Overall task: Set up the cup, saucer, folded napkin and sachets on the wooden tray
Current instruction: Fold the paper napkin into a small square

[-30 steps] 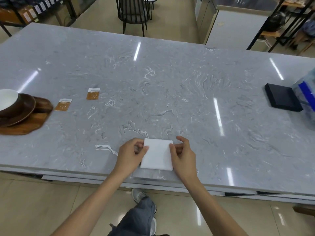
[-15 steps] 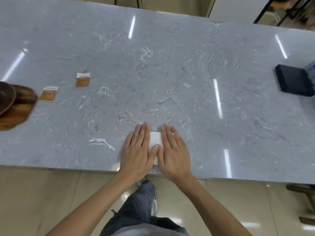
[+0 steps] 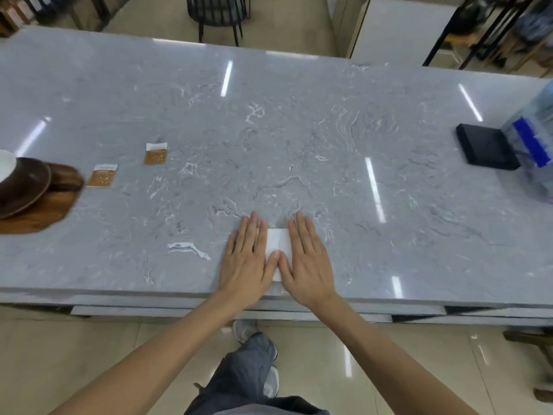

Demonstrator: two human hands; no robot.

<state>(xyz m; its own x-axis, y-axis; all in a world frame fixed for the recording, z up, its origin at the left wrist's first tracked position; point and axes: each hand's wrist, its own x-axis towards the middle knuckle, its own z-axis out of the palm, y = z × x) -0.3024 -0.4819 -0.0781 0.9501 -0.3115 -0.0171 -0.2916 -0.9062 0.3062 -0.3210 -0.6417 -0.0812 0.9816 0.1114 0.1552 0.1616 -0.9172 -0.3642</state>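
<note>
A white folded napkin [image 3: 279,241] lies near the front edge of the grey marble table [image 3: 299,139]. My left hand [image 3: 247,259] and my right hand [image 3: 308,259] lie flat on it, palms down, fingers spread, thumbs touching; only a strip of napkin shows between them. Two brown sachets [image 3: 101,175] [image 3: 156,153] lie flat on the table at the left. At the far left edge a wooden tray [image 3: 45,214] carries a dark brown saucer [image 3: 24,184] and a white cup [image 3: 4,164], cut off by the frame.
A black flat box [image 3: 486,151] sits at the right, beside a clear plastic pack with blue print [image 3: 535,145]. A black chair [image 3: 218,13] stands beyond the table's far edge. My leg and shoe [image 3: 248,354] show below the front edge.
One second ago both hands held the napkin by its sides with the fingertips. They have since laid flat on top of it and stay pressed there.
</note>
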